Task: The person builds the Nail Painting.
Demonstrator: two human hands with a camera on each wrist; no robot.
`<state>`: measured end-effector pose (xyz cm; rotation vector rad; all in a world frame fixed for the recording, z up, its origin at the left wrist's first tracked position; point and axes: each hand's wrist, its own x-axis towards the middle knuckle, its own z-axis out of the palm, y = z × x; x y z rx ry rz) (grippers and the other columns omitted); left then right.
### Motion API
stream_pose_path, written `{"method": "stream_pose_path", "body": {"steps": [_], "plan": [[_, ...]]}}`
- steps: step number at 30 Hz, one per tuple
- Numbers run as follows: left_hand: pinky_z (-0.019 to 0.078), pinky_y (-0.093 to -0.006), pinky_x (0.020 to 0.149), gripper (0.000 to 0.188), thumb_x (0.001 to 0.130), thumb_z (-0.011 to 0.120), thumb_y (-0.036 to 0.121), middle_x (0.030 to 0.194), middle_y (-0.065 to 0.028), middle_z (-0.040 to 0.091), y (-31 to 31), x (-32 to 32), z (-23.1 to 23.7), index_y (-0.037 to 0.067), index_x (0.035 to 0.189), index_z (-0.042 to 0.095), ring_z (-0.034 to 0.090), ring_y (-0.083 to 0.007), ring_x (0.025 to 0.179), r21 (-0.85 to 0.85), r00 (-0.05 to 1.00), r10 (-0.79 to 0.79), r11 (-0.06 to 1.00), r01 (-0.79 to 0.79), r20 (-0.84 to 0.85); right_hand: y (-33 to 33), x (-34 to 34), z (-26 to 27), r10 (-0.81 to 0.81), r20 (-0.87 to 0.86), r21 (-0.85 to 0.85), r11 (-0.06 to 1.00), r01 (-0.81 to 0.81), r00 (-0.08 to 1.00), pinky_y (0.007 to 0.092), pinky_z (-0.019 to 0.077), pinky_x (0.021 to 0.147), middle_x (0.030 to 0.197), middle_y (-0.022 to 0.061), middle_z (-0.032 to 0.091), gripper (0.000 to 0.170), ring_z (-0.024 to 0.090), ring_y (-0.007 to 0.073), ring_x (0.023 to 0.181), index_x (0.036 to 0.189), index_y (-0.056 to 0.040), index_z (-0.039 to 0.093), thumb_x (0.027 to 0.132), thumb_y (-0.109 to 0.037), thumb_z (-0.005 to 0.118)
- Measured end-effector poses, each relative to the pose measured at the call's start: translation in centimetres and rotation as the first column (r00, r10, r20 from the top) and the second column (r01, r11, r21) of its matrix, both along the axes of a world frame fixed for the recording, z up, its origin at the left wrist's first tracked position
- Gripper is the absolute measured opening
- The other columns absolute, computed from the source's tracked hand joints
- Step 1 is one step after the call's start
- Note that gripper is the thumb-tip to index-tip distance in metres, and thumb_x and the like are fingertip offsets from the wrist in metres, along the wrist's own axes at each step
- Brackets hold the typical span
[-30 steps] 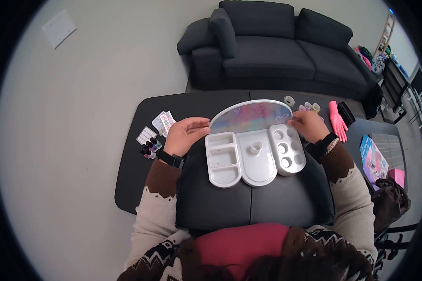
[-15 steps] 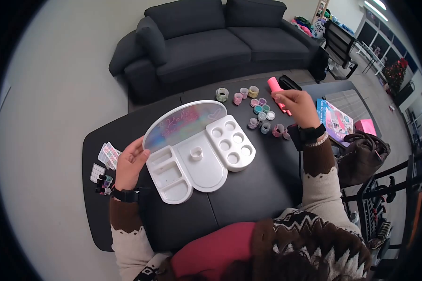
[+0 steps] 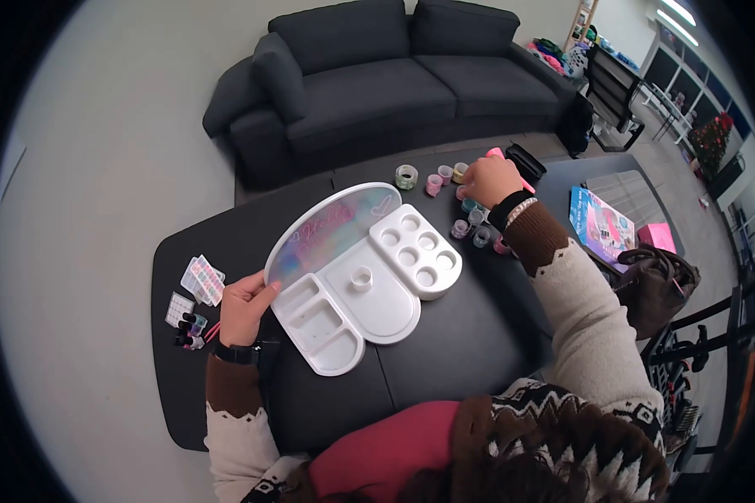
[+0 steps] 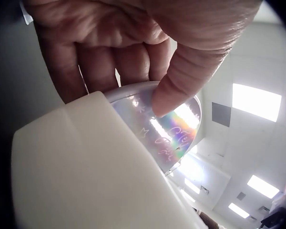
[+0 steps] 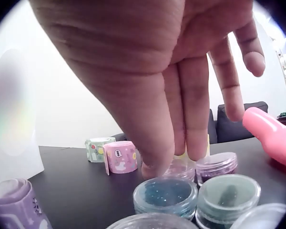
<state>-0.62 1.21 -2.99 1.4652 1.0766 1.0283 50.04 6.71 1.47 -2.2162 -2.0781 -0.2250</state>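
Observation:
A white organizer point(image 3: 373, 314) with compartments, round cup holes and a small central ring point(image 3: 361, 278) sits on the black table. At its back stands an iridescent panel point(image 3: 323, 235) with pink lettering. My left hand point(image 3: 245, 308) grips the panel's left edge, thumb point(image 4: 174, 88) on the front face, fingers behind. Over the small glitter pots right of the organizer reaches my right hand point(image 3: 491, 183). Its thumb and fairly straight fingers point down around a pink pot point(image 5: 178, 170), close by a purple pot point(image 5: 219, 164), a teal pot point(image 5: 166, 196) and a pale green pot point(image 5: 229, 194).
Patterned sticker rolls point(image 5: 121, 157) stand behind the pots. A pink hand model point(image 5: 274, 131) lies beside a black case point(image 3: 526, 159). Left are sticker sheets point(image 3: 203, 281) and nail polish bottles point(image 3: 193, 325); right, a printed box point(image 3: 600, 220) and a dark bag point(image 3: 656, 289).
My right hand has left the panel's right edge, passed over the pink hand model and come back left, down to the glitter pots. The left hand stays on the panel; the organizer appears turned.

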Motion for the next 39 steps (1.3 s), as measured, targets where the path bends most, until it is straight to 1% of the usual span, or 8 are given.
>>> {"method": "stream_pose_path", "body": {"steps": [4, 7, 12, 16, 24, 34, 36, 39], "plan": [[0.0445, -0.0199, 0.074, 0.032, 0.103, 0.076, 0.006, 0.089, 0.0061, 0.072, -0.5, 0.2, -0.1, -0.005, 0.133, 0.078, 0.055, 0.0009, 0.078, 0.011, 0.999, 0.006, 1.0, -0.006, 0.039, 0.9, 0.3, -0.8, 0.007, -0.063, -0.056, 0.998, -0.01, 0.998, 0.0466, 0.0603, 0.086, 0.094, 0.0076, 0.083, 0.023, 0.079, 0.0305, 0.101, 0.097, -0.0185, 0.089, 0.081, -0.035, 0.09], [0.0413, -0.0201, 0.07, 0.03, 0.104, 0.075, 0.005, 0.085, 0.0073, 0.07, -0.5, -0.5, -1.0, -0.005, 0.132, 0.078, 0.052, 0.0017, 0.076, 0.005, 1.0, 0.012, 1.0, -0.012, 0.021, -0.2, -1.1, 0.7, 0.167, -0.209, 0.122, 0.982, -0.144, 0.964, 0.0475, 0.0609, 0.09, 0.102, 0.0107, 0.083, 0.031, 0.078, 0.0336, 0.102, 0.107, -0.0079, 0.081, 0.082, -0.025, 0.088], [0.039, -0.0199, 0.068, 0.029, 0.104, 0.075, 0.006, 0.083, 0.0081, 0.068, -0.9, -0.1, -0.2, -0.005, 0.13, 0.079, 0.05, 0.0021, 0.074, 0.007, 1.0, 0.024, 1.0, -0.025, 0.019, -6.3, -8.9, 6.0, 0.414, -0.568, 0.241, 0.91, -0.337, 0.711, 0.0417, 0.0614, 0.086, 0.095, 0.0135, 0.081, 0.037, 0.079, 0.0326, 0.096, 0.108, -0.0027, 0.065, 0.087, -0.018, 0.091], [0.04, -0.0195, 0.068, 0.028, 0.104, 0.075, 0.006, 0.083, 0.0076, 0.069, -1.1, 0.3, -0.3, -0.006, 0.129, 0.079, 0.051, 0.0021, 0.074, -0.022, 0.998, 0.042, 0.999, -0.041, 0.053, -7.2, -12.5, 4.1, 0.377, -0.663, 0.16, 0.915, -0.371, 0.646, 0.043, 0.0613, 0.084, 0.095, 0.0143, 0.078, 0.029, 0.08, 0.0318, 0.095, 0.103, -0.0022, 0.062, 0.091, -0.013, 0.086], [0.0412, -0.0191, 0.069, 0.029, 0.105, 0.075, 0.006, 0.084, 0.0069, 0.071, -1.2, 0.3, -0.7, -0.006, 0.13, 0.079, 0.052, 0.002, 0.074, -0.019, 0.996, 0.063, 0.998, -0.063, 0.055, -5.9, -13.9, 1.5, 0.423, -0.514, 0.206, 0.905, -0.371, 0.746, 0.0406, 0.0628, 0.08, 0.088, 0.0136, 0.076, 0.024, 0.078, 0.0322, 0.088, 0.094, -0.0025, 0.062, 0.092, -0.01, 0.084], [0.0427, -0.0199, 0.07, 0.028, 0.105, 0.074, 0.006, 0.085, 0.0061, 0.071, -1.2, 0.4, -0.8, -0.007, 0.13, 0.079, 0.053, 0.0014, 0.075, -0.011, 0.998, 0.046, 0.999, -0.046, 0.036, -6.0, -13.6, 1.0, 0.441, -0.468, 0.201, 0.897, -0.394, 0.766, 0.051, 0.0565, 0.079, 0.088, 0.0155, 0.074, 0.019, 0.073, 0.0397, 0.089, 0.093, -0.0038, 0.065, 0.09, -0.012, 0.082], [0.0441, -0.0199, 0.071, 0.028, 0.105, 0.074, 0.006, 0.086, 0.0049, 0.073, -1.2, 0.1, -0.9, -0.007, 0.13, 0.079, 0.055, 0.0012, 0.076, -0.007, 0.999, 0.04, 0.999, -0.04, 0.033, -5.5, -11.2, 1.9, 0.477, -0.615, 0.256, 0.874, -0.413, 0.628, 0.0466, 0.059, 0.082, 0.092, 0.0127, 0.078, 0.023, 0.076, 0.0355, 0.092, 0.097, -0.0048, 0.07, 0.088, -0.017, 0.087], [0.0514, -0.0226, 0.082, 0.029, 0.106, 0.075, 0.011, 0.099, -0.0024, 0.081, -1.3, 0.1, -0.9, -0.006, 0.129, 0.079, 0.066, -0.0031, 0.087, -0.027, 0.999, 0.028, 0.999, -0.028, 0.025, -4.3, -6.8, 2.8, 0.341, -0.545, 0.218, 0.94, -0.263, 0.766, 0.0394, 0.0625, 0.088, 0.102, 0.0111, 0.082, 0.023, 0.08, 0.0266, 0.099, 0.099, -0.0037, 0.077, 0.087, -0.017, 0.091]]}}
